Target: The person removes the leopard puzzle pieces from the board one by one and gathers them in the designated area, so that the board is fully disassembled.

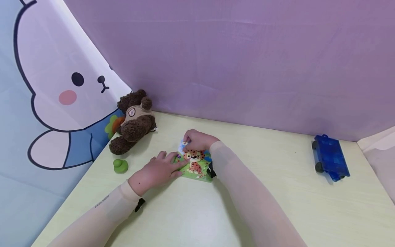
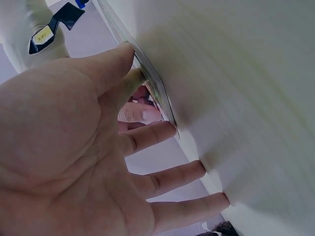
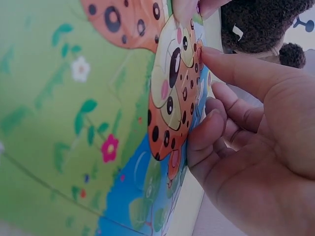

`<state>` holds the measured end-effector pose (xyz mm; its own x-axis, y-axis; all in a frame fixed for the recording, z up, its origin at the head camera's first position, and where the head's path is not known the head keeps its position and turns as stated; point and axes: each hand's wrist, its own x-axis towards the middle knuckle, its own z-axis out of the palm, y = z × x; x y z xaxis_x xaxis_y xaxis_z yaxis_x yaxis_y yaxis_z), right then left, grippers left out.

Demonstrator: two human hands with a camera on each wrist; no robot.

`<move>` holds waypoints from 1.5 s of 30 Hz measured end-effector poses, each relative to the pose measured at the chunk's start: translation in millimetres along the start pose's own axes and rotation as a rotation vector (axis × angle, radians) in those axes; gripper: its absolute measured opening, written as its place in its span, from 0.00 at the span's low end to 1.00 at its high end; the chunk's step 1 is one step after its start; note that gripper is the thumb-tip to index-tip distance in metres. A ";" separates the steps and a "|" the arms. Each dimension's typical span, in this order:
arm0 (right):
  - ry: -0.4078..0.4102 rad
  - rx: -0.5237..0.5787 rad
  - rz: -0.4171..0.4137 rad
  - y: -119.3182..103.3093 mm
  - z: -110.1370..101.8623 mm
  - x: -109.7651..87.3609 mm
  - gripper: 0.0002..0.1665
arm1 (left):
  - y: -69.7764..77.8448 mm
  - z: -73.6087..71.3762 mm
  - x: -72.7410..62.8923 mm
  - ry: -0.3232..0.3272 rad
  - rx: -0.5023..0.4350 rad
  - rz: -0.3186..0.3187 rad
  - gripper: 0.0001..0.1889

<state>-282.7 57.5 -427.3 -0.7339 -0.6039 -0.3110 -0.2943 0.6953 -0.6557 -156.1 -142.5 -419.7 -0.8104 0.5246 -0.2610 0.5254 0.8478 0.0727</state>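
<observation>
A small flat jigsaw puzzle (image 1: 195,168) shows a spotted leopard cub on green grass and lies on the table. My left hand (image 1: 158,169) rests at its left side, fingers spread; the index finger reaches over the picture and the thumb touches the lower left edge. At the puzzle's top edge, my right hand (image 1: 199,140) has its fingers curled. Up close in the right wrist view, the right thumb (image 3: 236,66) touches the picture by the leopard's ear, with the other fingers bent at the edge. Whether a loose piece sits between them is hidden.
A brown teddy bear (image 1: 135,123) leans in the back left corner, with a green toy duck (image 1: 120,166) in front of it. Far to the right stands a blue toy car (image 1: 331,157). A purple cloth (image 1: 247,68) hangs behind the table (image 1: 271,192).
</observation>
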 end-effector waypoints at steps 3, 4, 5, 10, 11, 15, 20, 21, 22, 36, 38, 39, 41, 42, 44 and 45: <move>0.003 -0.006 -0.002 -0.1 0.0 0.3 0.20 | -0.2 0.6 -0.3 0.004 0.004 0.001 0.29; 0.002 -0.004 -0.002 0.0 0.2 0.5 0.20 | -0.3 0.8 -0.3 0.006 0.003 0.002 0.29; 0.001 -0.002 -0.002 0.2 0.2 0.7 0.20 | -0.6 1.2 -0.2 0.007 0.002 0.002 0.29; -0.003 0.016 0.005 0.6 -0.3 0.4 0.21 | -1.2 2.1 0.9 0.003 0.000 -0.002 0.29; -0.003 0.016 0.007 0.5 -0.5 0.3 0.21 | -1.0 1.9 0.9 0.001 -0.001 -0.002 0.29; -0.001 0.020 0.007 0.9 -0.6 -0.1 0.22 | -1.3 2.3 2.0 0.003 0.000 0.005 0.29; 0.001 0.020 0.008 1.1 1.0 0.6 0.22 | -3.2 3.9 1.4 0.006 0.002 0.003 0.29; 0.002 0.021 0.007 1.2 1.5 0.7 0.21 | -3.4 4.1 1.2 0.005 0.000 0.001 0.29; 0.004 0.021 0.007 1.2 1.8 0.8 0.21 | -3.5 4.0 1.0 0.008 -0.004 0.000 0.29; 0.051 0.087 0.002 4.0 7.2 -5.1 0.17 | 0.3 -0.4 -0.3 -0.009 0.040 -0.007 0.29; 0.055 0.096 -0.003 4.6 7.3 -5.3 0.16 | 0.5 -0.6 -0.5 -0.010 0.039 -0.008 0.29; 0.055 0.103 -0.005 4.9 7.3 -5.8 0.16 | 0.7 -0.6 -0.6 -0.011 0.038 -0.009 0.29; 0.055 0.110 -0.011 5.5 7.1 -6.4 0.15 | 1.1 -0.8 -0.7 -0.011 0.036 -0.011 0.29; 0.055 0.114 -0.015 5.8 7.0 -6.7 0.15 | 1.4 -0.8 -0.8 -0.013 0.034 -0.012 0.29; 0.054 0.123 -0.022 6.7 7.0 -7.2 0.14 | 1.8 -1.1 -1.0 -0.006 0.037 -0.009 0.29; 0.056 0.129 -0.027 7.2 7.0 -7.2 0.14 | 1.9 -1.2 -1.0 -0.004 0.040 -0.007 0.29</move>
<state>-275.3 64.1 -434.6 -0.7610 -0.5962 -0.2558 -0.2357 0.6214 -0.7472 -154.6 -141.4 -418.1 -0.8134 0.5179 -0.2648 0.5294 0.8478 0.0319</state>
